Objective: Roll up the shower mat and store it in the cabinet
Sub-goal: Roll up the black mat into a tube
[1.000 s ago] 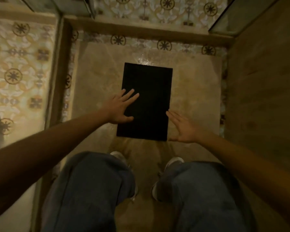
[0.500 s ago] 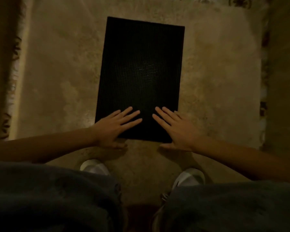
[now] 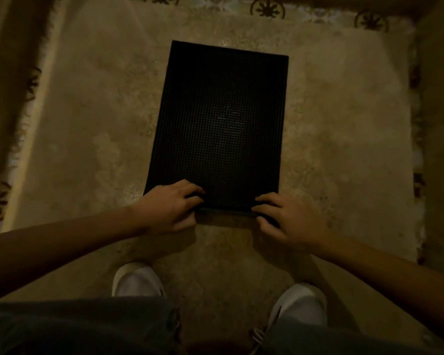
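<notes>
- Shower mat [image 3: 219, 124]: black, gridded surface, flat on the beige floor [image 3: 87, 139]; its near short edge sits under both hands and the rest stretches away beyond the fingertips.
- Left hand [image 3: 168, 207]: fingers curled over the near-left corner, gripping the edge.
- Right hand [image 3: 286, 217]: fingers curled over the near-right corner, gripping likewise. Between the hands the near edge looks slightly raised.
- Handling, judged: looks like rubber, so flexible, light to moderate in weight, grippy not slippery, not fragile. It should bend readily but spring back if let go.
- Best hold, judged: both near corners, as now, so the roll starts even.
- Orientation: long axis runs straight away from the hands, tilted slightly; short edges run across, from hand to hand.
- Cabinet: not in view.
</notes>
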{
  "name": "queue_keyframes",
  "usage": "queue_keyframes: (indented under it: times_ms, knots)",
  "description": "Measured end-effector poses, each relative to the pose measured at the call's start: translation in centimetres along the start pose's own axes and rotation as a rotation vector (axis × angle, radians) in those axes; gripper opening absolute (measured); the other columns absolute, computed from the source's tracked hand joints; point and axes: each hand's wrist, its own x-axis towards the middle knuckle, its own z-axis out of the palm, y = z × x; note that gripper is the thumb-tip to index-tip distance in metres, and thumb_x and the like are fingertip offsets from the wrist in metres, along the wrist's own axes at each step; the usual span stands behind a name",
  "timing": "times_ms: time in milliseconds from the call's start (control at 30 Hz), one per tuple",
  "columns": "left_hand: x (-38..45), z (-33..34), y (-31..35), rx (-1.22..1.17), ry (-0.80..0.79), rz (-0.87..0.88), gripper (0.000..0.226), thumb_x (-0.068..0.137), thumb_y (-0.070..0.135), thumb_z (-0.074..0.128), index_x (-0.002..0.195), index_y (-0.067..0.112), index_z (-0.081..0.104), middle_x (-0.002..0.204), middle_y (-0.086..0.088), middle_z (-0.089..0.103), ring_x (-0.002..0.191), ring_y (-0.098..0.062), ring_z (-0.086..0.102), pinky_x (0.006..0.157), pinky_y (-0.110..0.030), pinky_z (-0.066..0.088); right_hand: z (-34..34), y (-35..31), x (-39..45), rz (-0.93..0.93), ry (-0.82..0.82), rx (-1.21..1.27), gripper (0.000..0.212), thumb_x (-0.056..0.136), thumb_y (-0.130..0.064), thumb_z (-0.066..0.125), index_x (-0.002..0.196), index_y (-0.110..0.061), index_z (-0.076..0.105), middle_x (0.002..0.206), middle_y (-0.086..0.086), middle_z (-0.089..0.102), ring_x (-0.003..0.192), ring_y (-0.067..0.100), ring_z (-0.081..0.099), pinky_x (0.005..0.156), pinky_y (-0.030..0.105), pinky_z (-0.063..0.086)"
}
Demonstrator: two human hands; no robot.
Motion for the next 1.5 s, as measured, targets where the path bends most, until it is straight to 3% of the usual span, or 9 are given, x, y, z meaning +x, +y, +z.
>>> queue_keyframes:
  times_ms: [200,300,467,600,700,767,967,1167,1500]
  knots:
    - [0.4,-0.8,-0.4,-0.151,0.164,-0.148,0.043,0.101,0.028,0.044,0.142,0.014,0.046,0.125,-0.007,0.06,0.075,-0.022,0.064,0.058,-0.041,0.055,-1.8,0.7,1.3,0.204,0.024,0.203,0.046,0.101,-0.05,0.033,0.131,-0.025,0.057,0.117,-0.004,0.068,0.093,0.01,0.065,0.075,0.037,0.057]
    - [0.0,-1.0,-0.2,0.021,0.205,-0.154,0.035,0.095,0.014,0.058,0.13,0.009,0.056,0.123,-0.014,0.06,0.087,-0.029,0.063,0.056,-0.041,0.054,-1.9,0.9,1.8,0.286,0.086,0.271,0.038,0.099,-0.046,0.043,0.125,-0.026,0.061,0.107,-0.005,0.071,0.087,0.009,0.066,0.072,0.041,0.058]
    - [0.0,-0.3,0.4,0.25,0.282,-0.13,0.036,0.08,0.004,0.066,0.117,0.003,0.064,0.119,-0.021,0.063,0.102,-0.037,0.062,0.075,-0.045,0.052,-1.7,0.9,2.7,0.39,0.139,0.31,0.02,0.098,-0.038,0.056,0.11,-0.028,0.068,0.098,-0.014,0.069,0.087,0.0,0.063,0.074,0.034,0.058]
    - [-0.4,0.5,-0.3,0.248,0.115,-0.156,0.067,0.077,0.028,0.074,0.135,0.003,0.054,0.133,-0.02,0.057,0.118,-0.037,0.056,0.097,-0.051,0.047,-1.7,1.3,3.6,0.461,0.126,0.313,0.02,0.098,-0.035,0.058,0.105,-0.022,0.071,0.096,-0.008,0.07,0.086,0.006,0.064,0.076,0.036,0.056]
    - [-0.4,1.2,-1.4,0.247,0.074,-0.148,0.066,0.084,0.025,0.063,0.144,0.004,0.044,0.139,-0.019,0.053,0.126,-0.036,0.052,0.109,-0.054,0.039,-1.1,1.3,3.7,0.464,0.169,0.243,0.019,0.098,-0.034,0.058,0.103,-0.019,0.069,0.095,-0.003,0.064,0.086,0.011,0.06,0.071,0.021,0.047]
    - [0.1,1.7,-1.7,0.208,0.094,-0.153,0.054,0.093,0.024,0.046,0.143,0.005,0.045,0.137,-0.017,0.054,0.122,-0.035,0.054,0.105,-0.052,0.042,-0.5,1.0,3.6,0.463,0.224,0.151,0.019,0.097,-0.032,0.059,0.107,-0.017,0.065,0.1,0.001,0.056,0.085,0.011,0.053,0.069,0.014,0.038]
    - [1.2,1.5,-2.8,0.159,0.085,-0.183,0.049,0.101,0.039,0.032,0.137,0.011,0.05,0.125,-0.012,0.058,0.103,-0.029,0.057,0.077,-0.042,0.051,-1.0,0.0,4.5,0.275,0.27,-0.234,0.029,0.091,-0.017,0.067,0.119,-0.012,0.061,0.109,0.01,0.06,0.096,0.027,0.054,0.073,0.04,0.051]
    - [2.0,0.2,-2.9,0.107,0.087,-0.2,0.055,0.098,0.045,0.025,0.131,0.013,0.055,0.113,-0.01,0.059,0.095,-0.026,0.056,0.074,-0.042,0.05,-0.7,-1.5,5.0,0.238,0.043,-0.318,0.054,0.097,-0.057,0.042,0.129,-0.015,0.055,0.112,0.009,0.057,0.093,0.024,0.054,0.066,0.037,0.054]
    - [4.0,-3.2,-4.7,-0.048,0.095,-0.159,0.054,0.098,0.052,0.018,0.135,0.021,0.044,0.118,-0.004,0.044,0.089,-0.013,0.044,0.074,-0.038,0.05,-3.0,1.3,7.3,0.11,0.035,-0.184,0.053,0.101,-0.054,0.032,0.139,-0.023,0.051,0.118,0.009,0.052,0.081,0.022,0.058,0.057,0.042,0.055]
